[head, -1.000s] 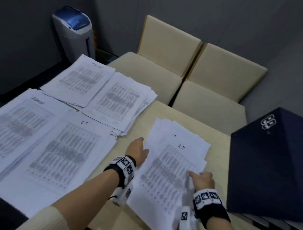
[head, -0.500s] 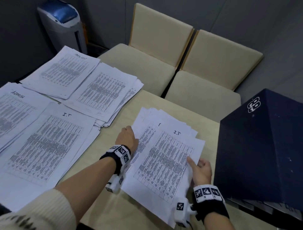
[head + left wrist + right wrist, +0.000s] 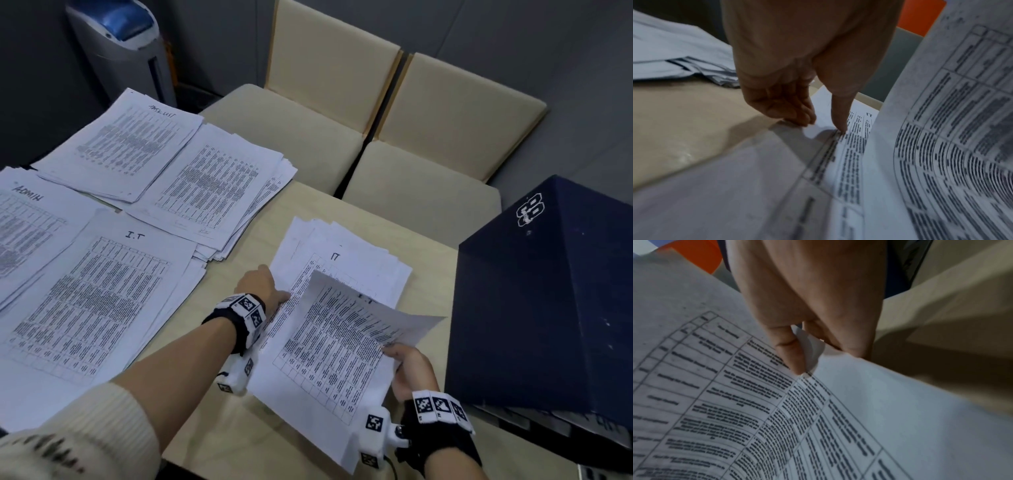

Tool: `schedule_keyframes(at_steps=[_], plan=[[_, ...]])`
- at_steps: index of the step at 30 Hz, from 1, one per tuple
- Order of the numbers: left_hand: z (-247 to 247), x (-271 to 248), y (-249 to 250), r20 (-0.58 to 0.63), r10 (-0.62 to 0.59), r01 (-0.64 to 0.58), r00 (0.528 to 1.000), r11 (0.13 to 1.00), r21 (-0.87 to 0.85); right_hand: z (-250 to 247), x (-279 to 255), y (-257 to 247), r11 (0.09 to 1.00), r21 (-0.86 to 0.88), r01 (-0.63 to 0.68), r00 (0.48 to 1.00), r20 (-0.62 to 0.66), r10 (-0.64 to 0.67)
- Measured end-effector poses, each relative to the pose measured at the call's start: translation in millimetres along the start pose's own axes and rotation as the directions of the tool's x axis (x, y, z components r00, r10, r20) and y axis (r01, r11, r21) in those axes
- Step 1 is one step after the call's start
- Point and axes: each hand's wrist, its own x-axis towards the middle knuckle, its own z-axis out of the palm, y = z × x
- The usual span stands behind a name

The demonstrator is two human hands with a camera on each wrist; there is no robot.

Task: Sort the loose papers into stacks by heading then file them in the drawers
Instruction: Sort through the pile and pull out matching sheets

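The loose pile lies on the table just left of the dark blue box, its sheets fanned unevenly, the exposed one headed "IT". The right hand pinches the near right edge of the top sheet between thumb and fingers and holds it lifted off the pile, curling upward; in the right wrist view the thumb lies on the printed face with paper folded behind it. The left hand is at the pile's left edge, fingers fairly straight and pointed down: the left wrist view shows the fingertips resting on the edge and the thumb pressing on the printed table of the sheet below. Left of the pile, apart from it across bare table, lie four sorted stacks. The nearest is the I.T stack; the ADMIN stack sits left of that, partly under it. Beyond them are a stack whose heading I cannot see, and, overlapping its left side, another with a handwritten heading too blurred to read. Past the table's far edge are two cream chairs, and a grey bin with a blue lid stands by the wall.
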Motion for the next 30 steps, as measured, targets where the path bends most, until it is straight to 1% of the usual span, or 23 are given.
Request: schedule_keyframes(at_steps=[2, 3, 5, 7, 9, 10, 12, 14, 16, 17, 18, 19, 21, 22, 23, 24, 25, 26, 27, 28, 29, 30], plan=[[-3.0, -2.3, 0.9, 0.05, 0.043, -0.044, 0.998, 0.999, 0.013, 3.4, 0.5, 0.6, 0.999, 0.042, -0.009, 1.0, 0.005, 0.009], [-3.1, -3.3, 0.3, 0.056, 0.055, -0.055, 0.997, 0.998, -0.001, 5.7, 0.5, 0.4, 0.998, 0.064, -0.007, 1.0, 0.002, 0.007], [-0.7, -6.0, 0.8, 0.014, 0.057, -0.056, 0.998, 0.998, -0.03, 9.3, 1.7, 0.0, 0.993, 0.115, 0.007, 1.0, -0.012, -0.006], [2.1, -8.7, 3.5, -0.025, 0.018, -0.02, 1.0, 0.998, -0.067, 12.8, -0.1, -2.1, 0.988, 0.156, 0.018, 1.0, -0.017, -0.015], [4.0, -11.0, 6.6, 0.002, -0.036, 0.035, 0.999, 0.992, -0.118, 13.4, -2.3, -3.3, 0.986, 0.167, 0.012, 1.0, 0.005, -0.013], [4.2, -12.1, 7.9, 0.02, -0.025, 0.027, 0.999, 0.992, -0.124, 14.5, -5.5, -4.6, 0.987, 0.159, 0.009, 1.0, 0.02, -0.012], [3.5, -14.0, 7.7, 0.025, 0.079, -0.076, 0.997, 0.992, -0.105, 13.6, -6.6, -5.2, 0.988, 0.152, 0.002, 1.0, 0.016, -0.005], [1.7, -17.1, 5.4, -0.004, 0.204, -0.202, 0.979, 0.967, -0.159, 10.3, -2.9, -6.2, 0.987, 0.158, -0.017, 1.0, 0.008, 0.016], [0.5, -19.0, 0.3, 0.015, 0.302, -0.279, 0.953, 0.898, -0.341, 5.8, -4.2, -9.7, 0.989, 0.148, -0.018, 0.999, 0.037, 0.013], [-1.6, -19.7, -2.5, 0.051, 0.345, -0.289, 0.937, 0.85, -0.441, 3.5, -3.8, -11.5, 0.988, 0.157, -0.012, 0.999, 0.047, 0.005], [-4.2, -21.8, -4.5, 0.103, 0.38, -0.271, 0.919, 0.799, -0.536, 0.8, -4.8, -14.3, 0.987, 0.162, -0.004, 0.998, 0.069, -0.007], [-6.3, -24.1, -6.2, 0.158, 0.404, -0.225, 0.901, 0.746, -0.626, -2.3, -4.1, -15.7, 0.985, 0.174, 0.0, 0.996, 0.087, -0.016], [-10.5, -29.3, -5.4, 0.259, 0.415, -0.066, 0.872, 0.625, -0.778, -5.8, -0.8, -19.7, 0.982, 0.187, 0.025, 0.995, 0.094, -0.043], [-11.5, -31.5, -3.7, 0.297, 0.41, 0.01, 0.862, 0.572, -0.82, -6.7, 1.6, -21.1, 0.981, 0.19, 0.048, 0.995, 0.073, -0.063], [-11.7, -32.7, -2.1, 0.325, 0.408, 0.063, 0.853, 0.538, -0.841, -6.2, 5.5, -22.5, 0.977, 0.199, 0.071, 0.995, 0.054, -0.084], [-11.7, -34.1, -0.7, 0.349, 0.418, 0.097, 0.839, 0.517, -0.85, -4.9, 6.4, -24.3, 0.975, 0.201, 0.094, 0.993, 0.049, -0.106], [-11.1, -34.9, -0.3, 0.371, 0.44, 0.112, 0.818, 0.51, -0.853, -1.7, 5.8, -25.9, 0.972, 0.212, 0.102, 0.99, 0.074, -0.12], [-11.1, -35.2, -1.2, 0.388, 0.461, 0.118, 0.798, 0.513, -0.85, 1.0, 6.6, -26.7, 0.971, 0.215, 0.104, 0.988, 0.09, -0.125], [-11.8, -35.5, -2.7, 0.401, 0.466, 0.115, 0.789, 0.529, -0.841, 5.5, 3.5, -28.1, 0.971, 0.215, 0.1, 0.987, 0.105, -0.124], [-12.1, -35.1, -4.5, 0.402, 0.446, 0.107, 0.8, 0.552, -0.827, 7.3, 3.4, -28.0, 0.976, 0.194, 0.101, 0.987, 0.101, -0.122], [-11.8, -32.1, -6.4, 0.366, 0.397, 0.071, 0.842, 0.591, -0.804, 7.9, 4.9, -27.5, 0.975, 0.192, 0.11, 0.988, 0.082, -0.128], [-11.4, -28.5, -8.7, 0.278, 0.315, 0.003, 0.907, 0.657, -0.754, 7.3, 7.0, -26.7, 0.974, 0.182, 0.132, 0.988, 0.055, -0.144]])
